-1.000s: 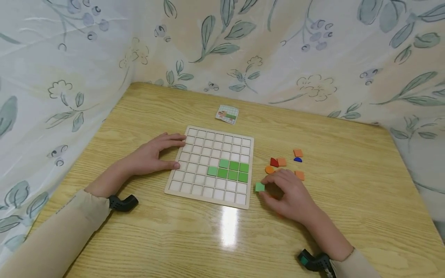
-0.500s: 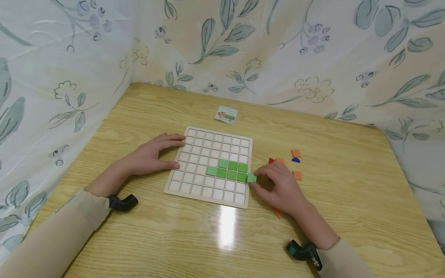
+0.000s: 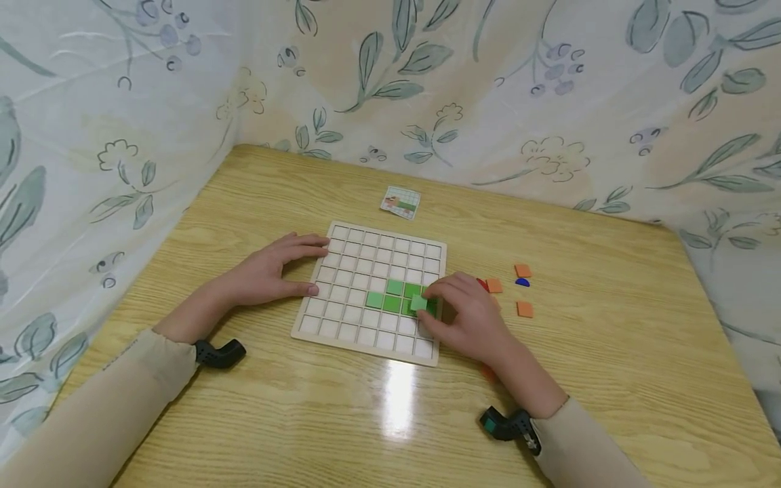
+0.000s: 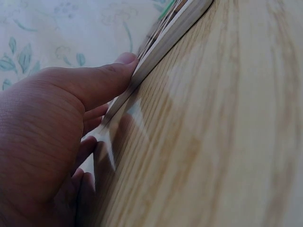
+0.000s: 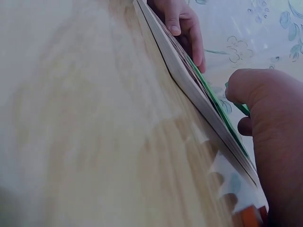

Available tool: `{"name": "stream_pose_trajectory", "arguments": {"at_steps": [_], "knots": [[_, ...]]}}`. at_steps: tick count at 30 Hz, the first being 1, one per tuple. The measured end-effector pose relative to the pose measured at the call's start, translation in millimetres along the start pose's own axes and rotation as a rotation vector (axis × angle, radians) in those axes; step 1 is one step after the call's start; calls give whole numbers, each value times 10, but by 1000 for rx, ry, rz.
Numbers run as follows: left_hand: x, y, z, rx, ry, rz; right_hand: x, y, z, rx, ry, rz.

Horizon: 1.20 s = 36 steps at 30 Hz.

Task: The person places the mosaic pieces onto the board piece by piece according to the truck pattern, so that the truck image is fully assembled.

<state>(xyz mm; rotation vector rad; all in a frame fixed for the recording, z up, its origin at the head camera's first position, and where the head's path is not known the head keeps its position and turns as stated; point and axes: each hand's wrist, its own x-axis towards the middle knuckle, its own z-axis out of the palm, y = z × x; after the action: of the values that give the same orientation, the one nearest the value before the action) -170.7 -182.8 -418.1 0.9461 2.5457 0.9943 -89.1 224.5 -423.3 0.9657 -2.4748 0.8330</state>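
Observation:
A wooden grid board (image 3: 348, 314) lies on the table, with green square tiles (image 3: 392, 303) set in two rows at its right. Between thumb and fingertips, my right hand (image 3: 468, 318) pinches a light green square tile (image 3: 418, 302) above those rows. In the right wrist view a sliver of the pinched tile (image 5: 244, 109) shows beside the thumb, over the board's edge. My left hand (image 3: 265, 272) rests at the board's left edge, thumb and fingertips touching the frame. The left wrist view shows its thumb (image 4: 106, 80) on the wooden rim (image 4: 165, 45).
Orange square tiles (image 3: 525, 309), a blue half-round piece (image 3: 522, 282) and a partly hidden red piece (image 3: 482, 284) lie right of the board. Behind the board is a small printed card (image 3: 400, 202). A floral cloth (image 3: 464, 88) hangs around the table.
My right hand has carried the light green tile leftward, from beside the board to above the green rows. The left hand has stayed at the board's edge.

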Motion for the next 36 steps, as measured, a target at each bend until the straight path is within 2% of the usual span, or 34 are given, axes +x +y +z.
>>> {"name": "stream_pose_trajectory", "arguments": {"at_steps": [6,13,19,26,36], "knots": [[7,-35,13,9,6,17,113,-33,86,3,-39,9],[14,-31,14,9,9,19,235,-88,154,2,-48,-8],[17,-25,15,10,7,20,329,-124,220,-33,-57,15],[8,-26,23,10,5,2,394,-137,296,-48,-80,60],[9,-26,13,12,6,2,453,-145,316,-57,-95,75]]}}
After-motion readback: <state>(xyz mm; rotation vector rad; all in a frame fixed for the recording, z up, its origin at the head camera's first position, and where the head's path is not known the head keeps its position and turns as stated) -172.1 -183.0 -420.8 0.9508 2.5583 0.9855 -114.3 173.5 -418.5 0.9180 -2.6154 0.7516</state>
